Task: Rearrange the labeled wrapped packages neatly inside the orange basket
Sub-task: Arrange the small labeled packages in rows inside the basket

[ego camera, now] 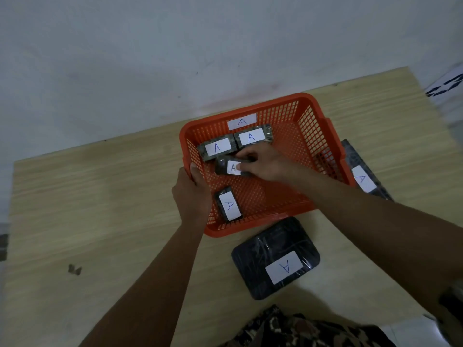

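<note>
The left hand (191, 194) clamps the orange basket (323, 136) by its near-left rim while the right hand (260, 162) pinches a small A-labelled package (226, 167) mid-basket — next, probably, to square it beside the two packages (217, 148) at the far wall.

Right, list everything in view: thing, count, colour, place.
Basket: one, orange, on the table, white "A" label on its far wall.
Small wrapped packages: four, dark with white "A" labels, inside the basket; two side by side at the far wall, one mid-left under the right hand, one by the near-left wall.
Large wrapped packages: two, black with white "A" labels, on the table; one in front of the basket, one to its right, partly hidden.
Table: one, light wood.
Left hand: grip on the basket's left rim.
Right hand: on the mid-left package.
</note>
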`<state>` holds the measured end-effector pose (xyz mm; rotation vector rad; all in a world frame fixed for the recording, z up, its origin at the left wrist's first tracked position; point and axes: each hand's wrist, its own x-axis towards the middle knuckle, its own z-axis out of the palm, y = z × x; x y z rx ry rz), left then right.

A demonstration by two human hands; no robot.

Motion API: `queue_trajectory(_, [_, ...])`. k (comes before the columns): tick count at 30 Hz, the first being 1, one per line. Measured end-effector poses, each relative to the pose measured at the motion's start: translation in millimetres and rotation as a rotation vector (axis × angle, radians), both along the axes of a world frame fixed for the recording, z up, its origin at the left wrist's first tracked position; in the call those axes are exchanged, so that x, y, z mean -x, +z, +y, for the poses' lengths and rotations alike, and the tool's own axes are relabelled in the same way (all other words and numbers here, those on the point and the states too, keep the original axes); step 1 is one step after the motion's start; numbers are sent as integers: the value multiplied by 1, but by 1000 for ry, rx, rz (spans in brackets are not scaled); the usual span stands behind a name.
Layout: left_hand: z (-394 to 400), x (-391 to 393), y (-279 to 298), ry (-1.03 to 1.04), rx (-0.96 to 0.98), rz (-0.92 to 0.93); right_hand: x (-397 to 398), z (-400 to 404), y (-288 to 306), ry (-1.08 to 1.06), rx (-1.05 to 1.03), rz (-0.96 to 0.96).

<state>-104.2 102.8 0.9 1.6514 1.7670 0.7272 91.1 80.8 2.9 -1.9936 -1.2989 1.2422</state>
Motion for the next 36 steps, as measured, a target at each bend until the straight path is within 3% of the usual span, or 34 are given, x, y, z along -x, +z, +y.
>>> queue_trajectory(9, [-1,-1,0,17,11,5,38,11,-10,110,-154,-196])
queue_trajectory(22, [-2,-1,1,5,-19,-4,45,15,-6,-9,-358,-232])
queue_trajectory(26, [-2,-1,3,5,0,-13,40,0,6,-76,-447,-330])
queue_trajectory(28, [-2,-1,3,-2,9,-8,36,-13,9,-75,-329,-326])
queue_trajectory(32, [-3,-1,3,-5,10,-5,41,-35,2,74,168,-155])
queue_trajectory(36, [-3,-1,3,2,17,-6,56,-40,-1,99,191,1])
